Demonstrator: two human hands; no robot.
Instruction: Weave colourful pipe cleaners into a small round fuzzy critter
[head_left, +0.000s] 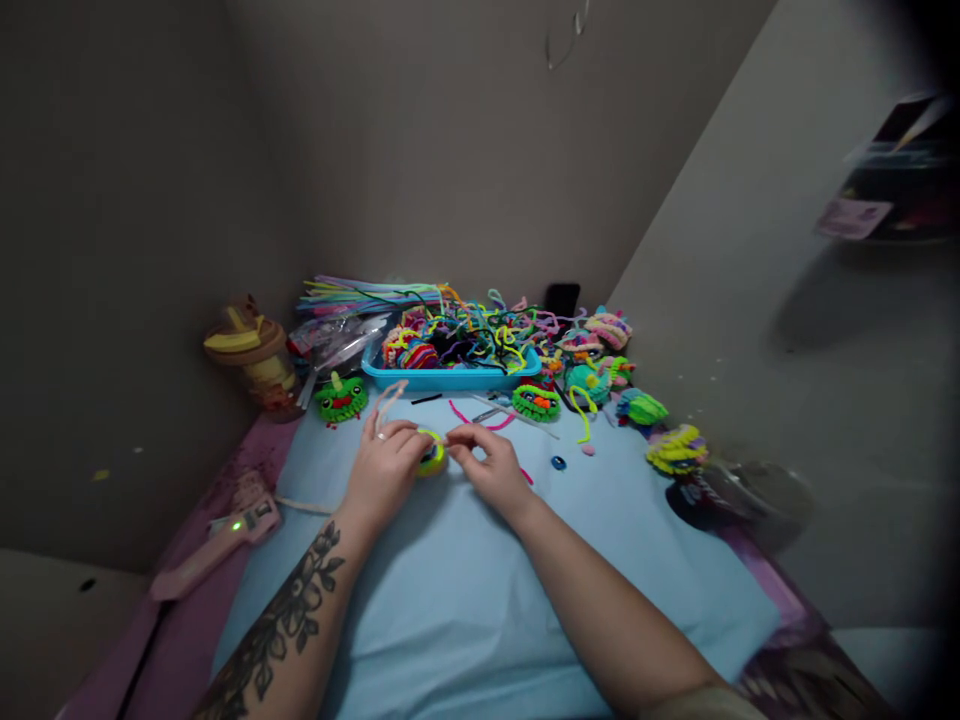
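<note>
My left hand (384, 465) is closed around a small bright-yellow fuzzy piece (433, 462), apparently coiled pipe cleaner, with something dark on it. A pale pink pipe cleaner (388, 398) sticks up behind the left fingers. On the piece's right side, my right hand (491, 468) has thumb and index finger pinched together; whatever lies between these fingertips is too small to make out. Close by on the blue cloth lie a pink pipe cleaner (480, 425) and a dark blue plastic eye (559, 463).
A blue tray (450, 380) heaped with pipe cleaners stands at the back. A green fuzzy figure (341, 400) sits left of it; several colourful ones line the right. A pink glue gun (217, 550) lies at left, below a lidded cup (259, 365). A clear container (765, 495) stands right.
</note>
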